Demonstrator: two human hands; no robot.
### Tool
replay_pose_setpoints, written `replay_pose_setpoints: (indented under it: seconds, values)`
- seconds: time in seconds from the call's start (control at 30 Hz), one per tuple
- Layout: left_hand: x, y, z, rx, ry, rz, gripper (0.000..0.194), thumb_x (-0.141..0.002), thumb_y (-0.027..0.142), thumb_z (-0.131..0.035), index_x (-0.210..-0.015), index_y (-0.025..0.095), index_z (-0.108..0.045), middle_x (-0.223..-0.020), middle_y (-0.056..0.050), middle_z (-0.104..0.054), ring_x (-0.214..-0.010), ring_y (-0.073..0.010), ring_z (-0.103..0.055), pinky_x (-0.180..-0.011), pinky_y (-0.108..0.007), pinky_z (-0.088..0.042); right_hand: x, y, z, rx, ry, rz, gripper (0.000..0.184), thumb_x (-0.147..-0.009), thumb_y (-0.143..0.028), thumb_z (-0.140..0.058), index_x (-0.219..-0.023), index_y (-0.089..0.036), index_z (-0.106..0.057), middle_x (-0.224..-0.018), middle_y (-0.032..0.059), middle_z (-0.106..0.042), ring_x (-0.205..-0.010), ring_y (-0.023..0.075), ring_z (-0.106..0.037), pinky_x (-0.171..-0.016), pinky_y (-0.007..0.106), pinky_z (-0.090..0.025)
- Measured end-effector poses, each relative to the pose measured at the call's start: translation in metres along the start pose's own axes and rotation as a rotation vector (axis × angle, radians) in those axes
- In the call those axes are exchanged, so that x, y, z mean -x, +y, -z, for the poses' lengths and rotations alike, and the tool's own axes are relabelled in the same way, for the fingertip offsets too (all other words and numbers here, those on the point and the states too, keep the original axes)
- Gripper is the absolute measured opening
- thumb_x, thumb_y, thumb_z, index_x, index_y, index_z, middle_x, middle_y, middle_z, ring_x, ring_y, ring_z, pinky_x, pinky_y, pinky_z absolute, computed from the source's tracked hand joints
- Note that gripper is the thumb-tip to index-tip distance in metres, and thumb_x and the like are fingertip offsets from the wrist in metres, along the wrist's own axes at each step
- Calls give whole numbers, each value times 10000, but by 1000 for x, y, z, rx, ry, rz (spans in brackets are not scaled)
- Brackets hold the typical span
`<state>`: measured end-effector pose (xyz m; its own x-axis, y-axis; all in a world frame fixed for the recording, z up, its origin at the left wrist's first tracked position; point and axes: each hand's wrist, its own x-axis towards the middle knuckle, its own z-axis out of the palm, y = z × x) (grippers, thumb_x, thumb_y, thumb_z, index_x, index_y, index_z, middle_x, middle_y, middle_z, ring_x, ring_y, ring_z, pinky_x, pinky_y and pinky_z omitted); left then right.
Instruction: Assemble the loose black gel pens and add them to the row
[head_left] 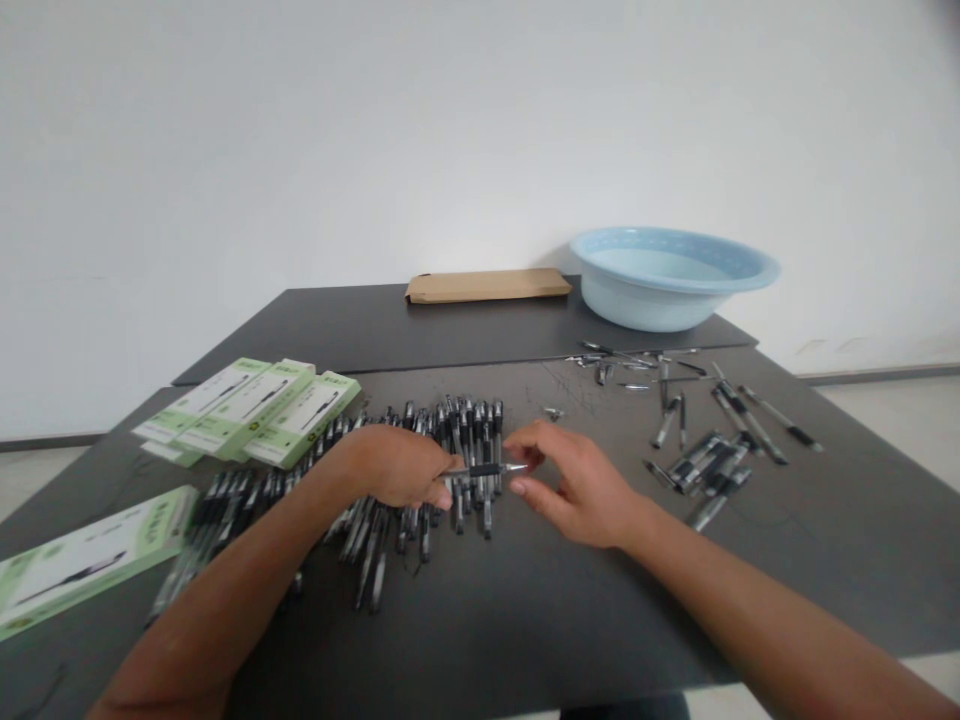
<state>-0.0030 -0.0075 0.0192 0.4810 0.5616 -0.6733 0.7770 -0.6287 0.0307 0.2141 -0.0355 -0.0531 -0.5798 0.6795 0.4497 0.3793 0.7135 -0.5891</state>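
My left hand (401, 466) is closed around a black pen (484, 469), held level just above a wide heap of black pens (390, 470) on the dark table (525, 600). My right hand (574, 480) meets the pen's right end, thumb and forefinger pinching at its silver tip. Both hands hover over the middle of the table, right of the heap.
Green and white pen boxes (251, 408) lie stacked at the left, with another box (82, 560) at the near left edge. Loose pens and pen parts (705, 440) are scattered at the right. A light blue basin (671, 275) and a brown envelope (487, 285) sit at the back.
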Motion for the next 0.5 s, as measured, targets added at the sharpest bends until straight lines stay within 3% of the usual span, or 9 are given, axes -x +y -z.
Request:
replay_pose_setpoints:
  seconds: [0.23,0.5]
  values:
    - [1,1,1,12,-14,-5,369,-865,305,-495,-1212,200,-565,-921,-96,-722,-789,-244,-651,-578,-265,-424,0,-3,1,34,6,31,143,-818,-163,-529,-944,-201,-473,-852,44,-575,-757,170,-528,-692,306,-438]
    - [0,0,0,3,-9,-14,395,-874,338,-493,-1242,205,-548,-962,-102,-716,-814,-248,-649,-602,-269,-440,-1,-2,-1,48,8,47,59,-849,-183,-506,-901,-201,-485,-819,43,-576,-741,168,-527,-681,297,-434]
